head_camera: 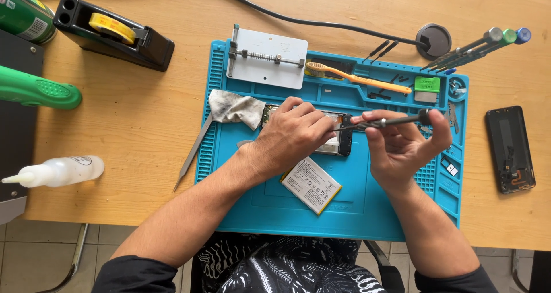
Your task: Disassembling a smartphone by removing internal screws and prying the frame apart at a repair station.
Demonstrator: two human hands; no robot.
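Note:
An opened phone point(336, 144) lies on the blue work mat point(356, 207). My left hand point(290, 135) rests on the phone and pins it down, covering most of it. My right hand point(402, 144) holds a dark slim screwdriver point(390, 121) level, its tip pointing left toward the phone's right end, next to my left fingertips. A flat white battery point(310, 185) lies loose on the mat just below my left hand. A dirty grey cloth point(235, 107) sits left of the phone.
On the mat: metal tweezers point(192, 153), a clamp plate point(267, 58), an orange toothbrush point(356, 78). Off it: a black tape dispenser point(112, 33), a squeeze bottle point(57, 171), a green tool point(37, 90), several screwdrivers point(479, 46), a black phone cover point(509, 149), a cable point(258, 9).

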